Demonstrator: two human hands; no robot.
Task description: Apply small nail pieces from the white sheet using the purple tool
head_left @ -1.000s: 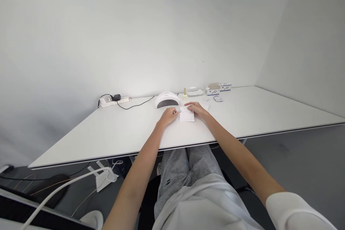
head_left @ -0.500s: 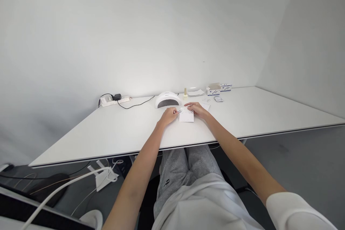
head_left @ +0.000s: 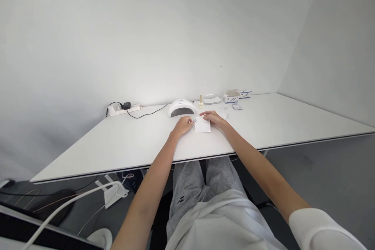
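Note:
My left hand (head_left: 183,125) pinches slim metal tweezers (head_left: 194,121), their tips pointing right over the upper left part of a white sticker sheet (head_left: 202,127). Small grey and dark marks are scattered on this sheet, which lies on the table in front of me. At the sheet's upper right edge, my right hand (head_left: 215,118) holds it, with fingers reaching left across its top. Whether a sticker sits between the tweezer tips is too small to tell. Just behind the hands stands a white nail lamp (head_left: 182,106) with a dark opening.
Behind the hands are a nail polish bottle (head_left: 200,103), a white dish (head_left: 212,100), an opened box (head_left: 231,97), a second box (head_left: 245,94) and a small packet (head_left: 237,107). More paper (head_left: 223,114) lies beside my right hand. A power strip (head_left: 117,109) with a cable sits back left.
Both hands keep nearly the same places at the sheet. The view has shifted very slightly, and my legs have moved a little apart.

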